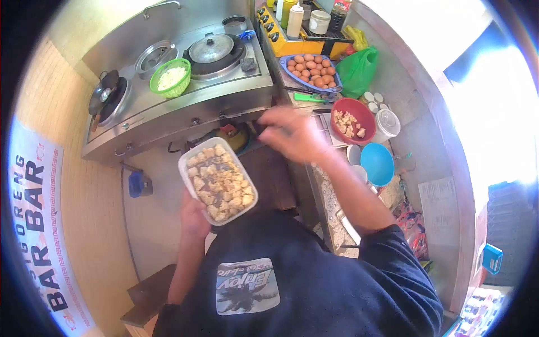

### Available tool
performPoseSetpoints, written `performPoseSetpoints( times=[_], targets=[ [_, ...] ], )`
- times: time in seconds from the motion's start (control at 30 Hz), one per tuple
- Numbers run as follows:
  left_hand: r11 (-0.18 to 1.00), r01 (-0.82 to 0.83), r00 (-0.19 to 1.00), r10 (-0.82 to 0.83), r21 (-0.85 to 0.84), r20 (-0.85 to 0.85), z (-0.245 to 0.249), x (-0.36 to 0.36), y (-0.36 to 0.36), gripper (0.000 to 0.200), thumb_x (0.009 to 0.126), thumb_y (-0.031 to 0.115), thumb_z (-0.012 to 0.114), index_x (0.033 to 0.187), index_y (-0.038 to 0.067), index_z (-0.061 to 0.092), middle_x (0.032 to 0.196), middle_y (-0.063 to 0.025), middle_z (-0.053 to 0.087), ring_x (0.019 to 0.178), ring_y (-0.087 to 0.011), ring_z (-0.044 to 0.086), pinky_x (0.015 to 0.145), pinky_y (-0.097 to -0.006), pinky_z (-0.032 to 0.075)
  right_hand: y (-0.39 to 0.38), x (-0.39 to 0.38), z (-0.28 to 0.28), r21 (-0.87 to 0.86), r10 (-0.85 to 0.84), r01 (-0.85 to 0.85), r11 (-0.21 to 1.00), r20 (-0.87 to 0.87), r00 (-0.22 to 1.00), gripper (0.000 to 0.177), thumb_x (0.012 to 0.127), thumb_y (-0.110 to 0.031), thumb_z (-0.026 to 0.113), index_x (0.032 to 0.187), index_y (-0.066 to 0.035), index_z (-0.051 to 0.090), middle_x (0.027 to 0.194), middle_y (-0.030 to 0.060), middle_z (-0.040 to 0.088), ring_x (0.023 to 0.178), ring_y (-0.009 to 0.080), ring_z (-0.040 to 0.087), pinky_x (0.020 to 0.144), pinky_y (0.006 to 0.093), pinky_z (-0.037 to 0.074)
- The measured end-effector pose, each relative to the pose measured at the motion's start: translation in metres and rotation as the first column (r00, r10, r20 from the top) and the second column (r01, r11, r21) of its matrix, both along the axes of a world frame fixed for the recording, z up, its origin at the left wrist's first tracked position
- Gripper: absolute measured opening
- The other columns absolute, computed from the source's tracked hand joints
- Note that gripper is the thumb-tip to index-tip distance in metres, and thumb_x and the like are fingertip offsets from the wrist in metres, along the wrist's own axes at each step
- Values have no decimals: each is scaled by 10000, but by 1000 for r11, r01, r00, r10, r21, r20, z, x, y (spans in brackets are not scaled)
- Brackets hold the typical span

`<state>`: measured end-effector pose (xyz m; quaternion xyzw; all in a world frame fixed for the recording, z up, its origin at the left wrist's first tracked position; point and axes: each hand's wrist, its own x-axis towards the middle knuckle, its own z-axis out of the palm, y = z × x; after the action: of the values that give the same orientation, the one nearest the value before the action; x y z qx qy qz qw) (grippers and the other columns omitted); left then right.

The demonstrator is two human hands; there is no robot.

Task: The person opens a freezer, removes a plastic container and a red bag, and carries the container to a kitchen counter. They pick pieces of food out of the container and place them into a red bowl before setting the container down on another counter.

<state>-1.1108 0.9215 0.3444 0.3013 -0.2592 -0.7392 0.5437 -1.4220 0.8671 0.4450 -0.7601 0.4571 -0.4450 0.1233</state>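
**Now a tub of food bits is held in the left hand**

One clear tub (254, 197) is held by its near left side in the left hand (196, 216). The grip is closed on the tub's wall, and some of the fingers are hidden by it. The tub is filled with small, pale lumps (216, 180), and its open top can be seen. Its long side is slanted: the far end is pointed at the stove (163, 121) and a bit to the left, and the near end is turned to the dark shirt (337, 286) and a bit to the right.

The right hand (292, 135) is held up past the tub, on its right side. A gap is left between them. The tub is reached most easily by the left hand, as it is already held there. The right hand's fingers are bent but blurred, so it cannot be told how wide they are spread or if something small is held.

On the right, a red bowl (368, 112) with more pale lumps is set on the counter (328, 208). It is placed nearer to the right hand than to the left. The blue bowl (377, 164) is set just beside it, closer to the shirt.
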Motion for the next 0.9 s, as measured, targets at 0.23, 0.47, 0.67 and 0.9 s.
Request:
performPoseSetpoints(
  times=[0.23,0.47,0.67,0.9],
  targets=[
    [987,157,987,-156,-34,34,29,-22,-6,925,576,-2,467,1477,59,266,1397,-144,445,1307,-300,457,1115,-417,383,48,109,-23,167,177,-123,978,-359,917,576,802,-313,688,1290,-52,527,1403,265,432,1267,446,455,1051,496,397],
    [972,236,972,-236,-5,8,25,-17,-4,850,612,-34,416,1449,59,293,1382,-142,452,1295,-289,468,1104,-410,389,64,111,-42,228,238,-159,961,-382,893,606,772,-365,690,1293,-98,533,1240,220,510,1148,402,505,994,516,384],
    [954,299,954,-299,-28,17,24,-12,-5,894,646,-9,443,1507,74,217,1448,-159,399,1337,-322,424,1127,-438,359,71,119,-40,190,182,-118,975,-367,912,485,766,-401,694,1161,-141,593,1136,152,542,1054,359,534,918,505,398],
    [964,265,964,-265,13,-19,14,-10,-9,865,606,-80,420,1451,48,289,1379,-149,453,1290,-305,470,1082,-393,415,65,126,-51,216,189,-121,969,-328,926,328,821,-380,670,1044,-143,625,1089,119,546,1008,338,563,870,497,420]
  ],
)
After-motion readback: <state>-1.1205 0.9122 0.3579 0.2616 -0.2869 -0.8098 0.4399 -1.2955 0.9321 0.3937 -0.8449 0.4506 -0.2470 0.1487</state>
